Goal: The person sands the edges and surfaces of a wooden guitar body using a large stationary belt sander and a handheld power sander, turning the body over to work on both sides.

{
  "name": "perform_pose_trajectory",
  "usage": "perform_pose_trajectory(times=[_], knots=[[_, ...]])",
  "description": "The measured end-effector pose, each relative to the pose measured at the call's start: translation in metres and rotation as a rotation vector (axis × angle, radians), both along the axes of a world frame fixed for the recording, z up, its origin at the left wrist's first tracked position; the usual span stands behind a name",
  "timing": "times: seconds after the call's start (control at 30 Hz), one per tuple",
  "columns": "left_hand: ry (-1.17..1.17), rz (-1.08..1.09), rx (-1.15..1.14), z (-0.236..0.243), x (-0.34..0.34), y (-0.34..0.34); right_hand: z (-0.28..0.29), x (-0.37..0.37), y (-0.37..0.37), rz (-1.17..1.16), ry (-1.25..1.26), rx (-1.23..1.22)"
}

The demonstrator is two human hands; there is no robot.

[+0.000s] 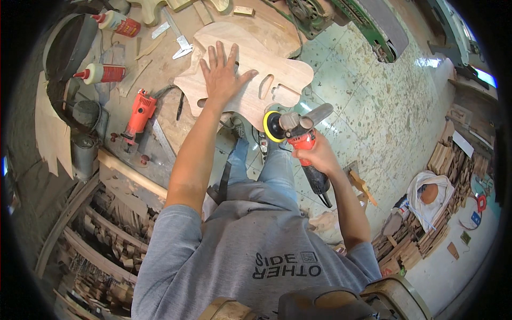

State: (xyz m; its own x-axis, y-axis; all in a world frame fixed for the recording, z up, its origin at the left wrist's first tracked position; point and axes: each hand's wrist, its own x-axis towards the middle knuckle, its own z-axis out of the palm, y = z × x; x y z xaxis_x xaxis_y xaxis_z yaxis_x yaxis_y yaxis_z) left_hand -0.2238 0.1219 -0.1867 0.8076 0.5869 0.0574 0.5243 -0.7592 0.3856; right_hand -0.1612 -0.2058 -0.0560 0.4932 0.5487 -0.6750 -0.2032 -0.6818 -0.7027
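Observation:
A pale wooden guitar body (250, 74) with routed cavities lies on the workbench, its near edge reaching past the bench. My left hand (221, 72) rests flat on top of it, fingers spread. In my right hand (320, 153) is a red and black power sander (303, 141), gripped around its body. The sander's round pad with a yellow rim (273, 127) is at the lower edge of the guitar body; I cannot tell whether they touch.
On the bench (165, 125) lie a red trim router (140, 116), a caliper (182, 47) and two glue bottles (106, 73) (120, 24). A green machine (368, 26) stands at the far right. Stacked wood strips (426, 229) and a white sack (433, 186) are to the right.

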Motion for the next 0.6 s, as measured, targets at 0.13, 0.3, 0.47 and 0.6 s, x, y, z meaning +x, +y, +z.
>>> perform_pose_trajectory(times=[0.13, 0.3, 0.47, 0.6], knots=[[0.011, -0.003, -0.001, 0.001, 0.001, 0.000, 0.000, 0.002, 0.007, -0.014, 0.009, -0.013], [0.015, 0.000, 0.005, 0.001, 0.002, 0.000, -0.005, -0.003, 0.010, -0.058, 0.011, 0.027], [0.011, -0.004, 0.011, 0.001, 0.000, 0.000, -0.012, -0.005, 0.007, -0.024, 0.000, -0.004], [0.009, -0.002, 0.005, 0.000, 0.001, 0.000, -0.014, -0.001, 0.001, 0.045, -0.008, -0.038]])
